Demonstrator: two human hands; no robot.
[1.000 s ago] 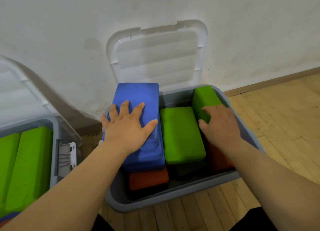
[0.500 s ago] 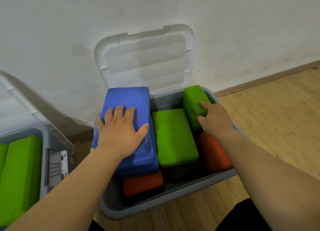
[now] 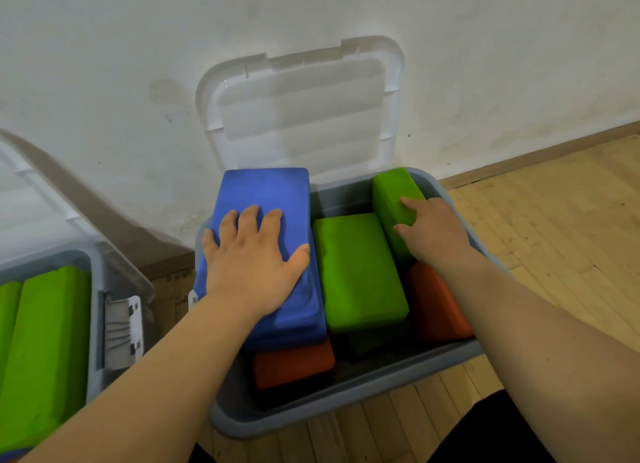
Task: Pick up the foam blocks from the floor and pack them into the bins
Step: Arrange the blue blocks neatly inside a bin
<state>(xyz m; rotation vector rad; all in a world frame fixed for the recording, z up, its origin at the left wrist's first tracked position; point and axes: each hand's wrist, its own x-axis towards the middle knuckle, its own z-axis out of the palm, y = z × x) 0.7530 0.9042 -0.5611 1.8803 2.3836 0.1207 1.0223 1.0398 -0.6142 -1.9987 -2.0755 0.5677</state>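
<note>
Your left hand (image 3: 254, 272) lies flat on the blue block (image 3: 266, 199) in the grey bin (image 3: 346, 403); your right hand (image 3: 433, 232) holds the upright green block (image 3: 393, 188).

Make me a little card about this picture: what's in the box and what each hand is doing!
bin: gray, lid open
left grip: flat on the top blue block
right grip: holds the standing green block
also inside: flat green block, orange block
other bin: at left, green blocks inside
</note>
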